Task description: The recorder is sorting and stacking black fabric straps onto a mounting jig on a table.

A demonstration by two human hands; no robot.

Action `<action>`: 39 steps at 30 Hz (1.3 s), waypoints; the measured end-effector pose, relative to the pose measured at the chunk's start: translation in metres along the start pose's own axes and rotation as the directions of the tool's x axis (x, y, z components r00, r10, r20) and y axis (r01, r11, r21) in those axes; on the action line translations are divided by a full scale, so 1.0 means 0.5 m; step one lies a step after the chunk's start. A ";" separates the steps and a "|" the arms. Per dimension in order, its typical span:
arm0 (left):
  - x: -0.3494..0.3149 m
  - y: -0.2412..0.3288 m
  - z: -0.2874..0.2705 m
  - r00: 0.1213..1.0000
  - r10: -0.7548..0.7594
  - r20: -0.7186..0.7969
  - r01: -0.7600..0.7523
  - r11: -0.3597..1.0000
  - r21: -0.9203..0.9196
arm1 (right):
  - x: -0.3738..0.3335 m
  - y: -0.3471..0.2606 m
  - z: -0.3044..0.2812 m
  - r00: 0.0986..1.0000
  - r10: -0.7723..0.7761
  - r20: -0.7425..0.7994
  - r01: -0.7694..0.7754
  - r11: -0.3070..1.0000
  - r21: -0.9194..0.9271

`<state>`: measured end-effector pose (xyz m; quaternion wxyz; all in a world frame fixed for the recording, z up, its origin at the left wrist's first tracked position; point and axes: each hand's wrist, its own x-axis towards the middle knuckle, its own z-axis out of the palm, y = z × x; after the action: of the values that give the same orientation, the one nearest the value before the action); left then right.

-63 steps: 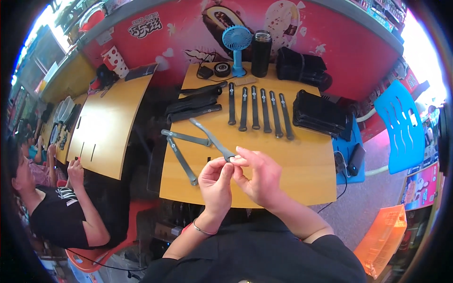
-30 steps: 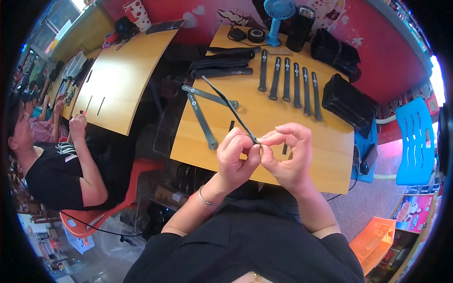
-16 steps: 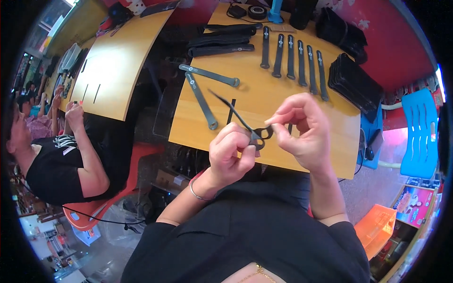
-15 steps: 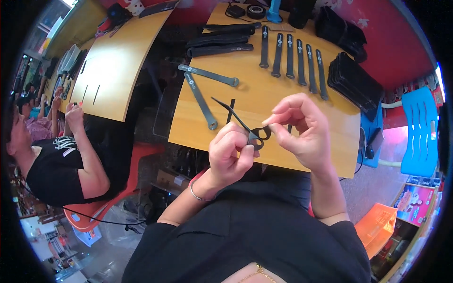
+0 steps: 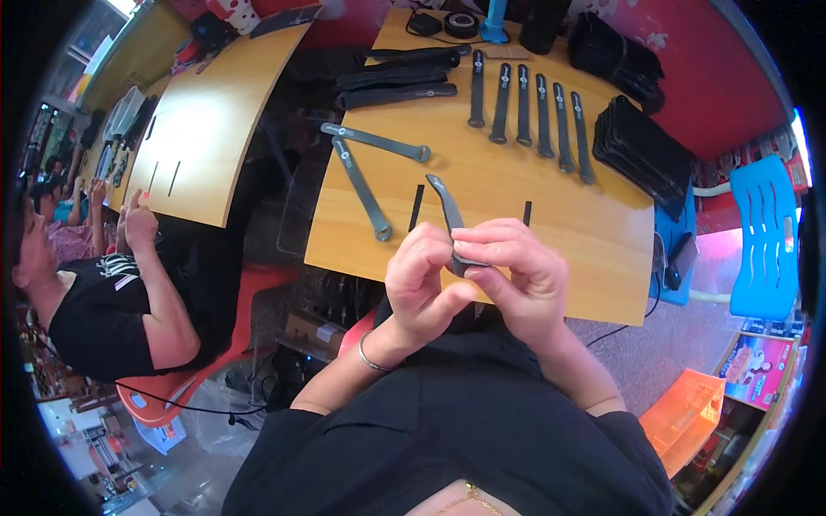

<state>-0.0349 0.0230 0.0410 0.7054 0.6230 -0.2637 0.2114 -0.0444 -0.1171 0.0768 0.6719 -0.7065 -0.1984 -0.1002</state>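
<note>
A dark strap [image 5: 446, 205] rises from between my two hands near the table's front edge, its free end pointing up and away. My left hand [image 5: 420, 273] has its fingers curled against the strap, with the thumb stretched toward its lower end. From the other side my right hand [image 5: 520, 275] pinches the folded lower part between thumb and fingers. Partly covered by the fingers, that lower end cannot be seen whole. Two like straps lie beyond my left hand: one slanting strap [image 5: 364, 191] and one flatter strap [image 5: 376, 141], their ends close together.
Several straps [image 5: 523, 105] lie in a row at the far right of the wooden table [image 5: 602, 267]. Dark folded bundles [image 5: 396, 77] sit far left, and a black stack [image 5: 644, 155] lies at right. A co-worker [image 5: 129, 292] sits leftward; a blue chair [image 5: 764, 241] stands right.
My right hand has moved left and down, closing on the strap beside my left hand. The looped end has been folded down between the fingers, and the strap's free end now stands more upright.
</note>
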 end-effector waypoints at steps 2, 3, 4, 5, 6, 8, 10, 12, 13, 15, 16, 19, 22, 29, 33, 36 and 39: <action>0.002 0.002 0.000 1.000 -0.015 0.006 0.014 0.999 0.046 | -0.004 -0.001 0.007 0.998 -0.040 -0.043 0.036 0.997 -0.072; 0.001 0.003 0.000 0.999 -0.031 0.012 0.030 0.995 0.093 | -0.007 0.003 0.008 0.998 -0.039 -0.044 0.036 0.997 -0.071; 0.002 0.004 -0.001 0.999 -0.032 0.013 0.031 0.995 0.093 | -0.009 0.008 0.009 0.998 0.019 -0.054 -0.017 0.999 0.033; 0.003 0.006 -0.002 0.999 -0.043 0.012 0.042 0.996 0.078 | -0.011 0.010 0.010 0.995 0.078 -0.057 -0.070 0.988 0.137; 0.003 0.007 -0.003 0.998 -0.054 0.011 0.053 0.997 0.064 | -0.012 0.009 0.010 0.995 0.079 -0.058 -0.071 0.988 0.138; -0.002 0.006 -0.010 0.995 -0.093 0.033 0.091 0.995 0.044 | -0.011 0.003 0.008 0.968 0.249 -0.010 -0.223 0.882 0.415; -0.006 0.005 -0.018 0.990 -0.130 0.056 0.128 0.991 0.024 | -0.010 0.003 0.009 0.956 0.293 0.004 -0.262 0.846 0.465; -0.011 0.003 -0.023 0.991 -0.113 0.078 0.109 0.992 0.057 | -0.007 0.004 0.005 0.941 0.337 0.017 -0.298 0.806 0.512; -0.013 0.004 -0.026 0.990 -0.114 0.079 0.109 0.992 0.055 | -0.004 0.006 0.000 0.926 0.376 0.039 -0.350 0.813 0.465; -0.017 0.003 -0.034 0.990 -0.083 0.113 0.073 0.993 0.096 | 0.006 0.011 -0.013 0.908 0.416 0.053 -0.399 0.818 0.415; -0.027 0.003 -0.039 0.990 -0.084 0.115 0.073 0.993 0.093 | 0.013 0.014 -0.024 0.909 0.417 0.001 -0.377 0.821 0.429; -0.066 0.002 -0.063 0.965 -0.225 0.136 0.225 0.974 0.010 | 0.032 0.009 -0.056 0.892 0.443 -0.094 -0.347 0.801 0.487; -0.079 -0.014 -0.093 0.856 -0.318 0.407 0.340 0.940 0.019 | 0.035 -0.005 -0.065 0.891 0.451 -0.040 -0.361 0.761 0.539; -0.034 0.010 -0.047 0.597 -0.634 0.492 0.800 0.516 -0.306 | -0.017 0.005 0.001 0.984 0.154 -0.095 -0.157 0.987 -0.031; -0.046 -0.010 -0.042 0.672 -0.523 0.523 0.740 0.456 -0.495 | -0.009 -0.007 0.003 0.979 -0.206 -0.008 0.187 0.906 -0.380; -0.038 0.004 -0.031 0.632 -0.580 0.513 0.766 0.372 -0.524 | -0.025 0.003 0.003 0.978 -0.208 -0.009 0.190 0.908 -0.374; -0.050 -0.009 -0.030 0.621 -0.543 0.565 0.783 0.405 -0.471 | -0.034 -0.008 -0.006 0.993 -0.117 -0.004 0.109 0.941 -0.319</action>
<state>-0.0498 0.0380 0.0201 0.8506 0.3943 -0.1585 -0.3095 -0.0613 -0.1224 0.0738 0.5444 -0.7919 -0.2120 -0.1775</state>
